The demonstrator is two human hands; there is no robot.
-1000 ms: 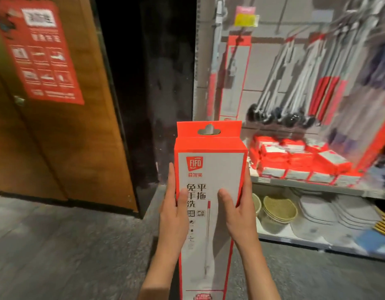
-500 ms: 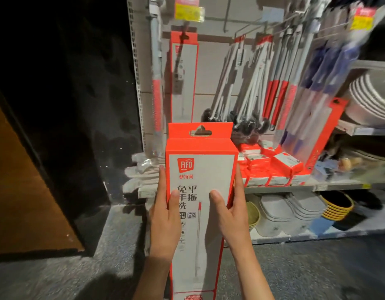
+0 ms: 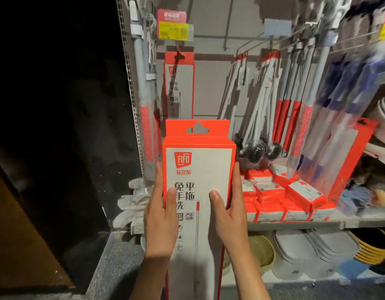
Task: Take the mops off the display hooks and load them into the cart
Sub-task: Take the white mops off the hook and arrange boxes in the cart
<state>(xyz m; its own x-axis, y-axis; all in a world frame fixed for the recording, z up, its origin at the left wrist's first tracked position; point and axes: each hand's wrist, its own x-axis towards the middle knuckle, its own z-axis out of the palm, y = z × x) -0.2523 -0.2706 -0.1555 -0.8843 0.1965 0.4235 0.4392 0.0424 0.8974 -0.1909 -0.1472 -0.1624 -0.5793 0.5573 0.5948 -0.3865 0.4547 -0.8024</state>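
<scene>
hands hold a tall red and white mop box (image 3: 198, 191) upright, just in front of the display shelf (image 3: 295, 221). the left hand (image 3: 161, 217) grips its left edge and the right hand (image 3: 228, 213) grips its right edge, thumbs flat on the front. this looks like the carry step: the box is off its hook. another mop box (image 3: 179, 85) hangs above it. no cart shows, so next comes a turn to find one.

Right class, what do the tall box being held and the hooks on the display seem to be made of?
Box: likely printed cardboard, matte, with creased fold edges and a punched hang hole. Hooks: probably metal wire, thin, grey and slightly shiny.
</scene>
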